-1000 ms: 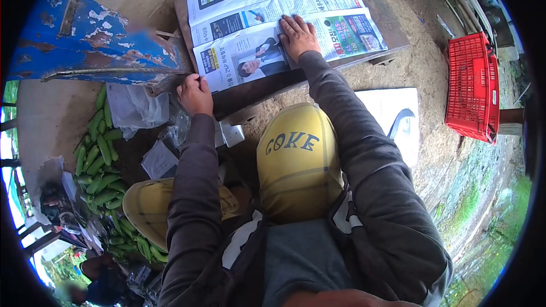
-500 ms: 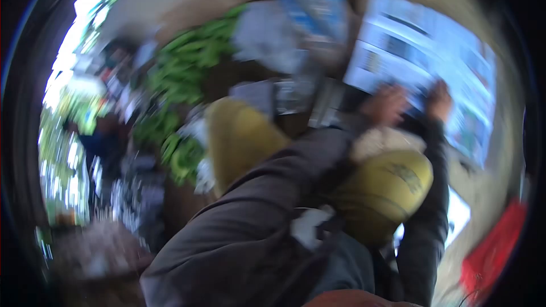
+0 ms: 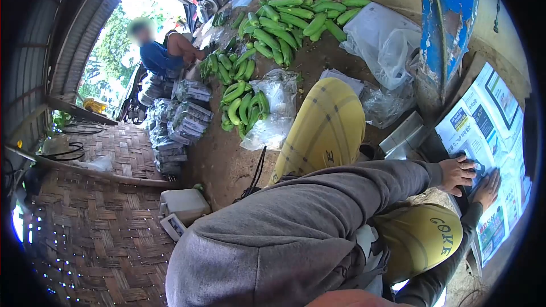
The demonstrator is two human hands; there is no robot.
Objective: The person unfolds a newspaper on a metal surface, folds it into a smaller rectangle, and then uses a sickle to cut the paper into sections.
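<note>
Both the left fingers (image 3: 467,166) and the right fingers (image 3: 492,181) are bare. Behind the left ones comes a long grey sleeve (image 3: 341,190), wrinkled along the forearm; farther back, thin seams (image 3: 259,247) cross the shoulder cloth. The right sleeve (image 3: 441,273), shadowed and partly hidden, seems to be of the same material, only darker. Yellow trousers (image 3: 318,113) carry dark plaid lines, with black capitals (image 3: 445,236) reading COKE on the knee nearest the fingers. Farther from the fingers, a whitish patch (image 3: 369,244) shows at the garment's front.

2 arms (image 3: 387,187) outstretched, left fingers (image 3: 466,174) beside right fingers (image 3: 493,180)
</note>
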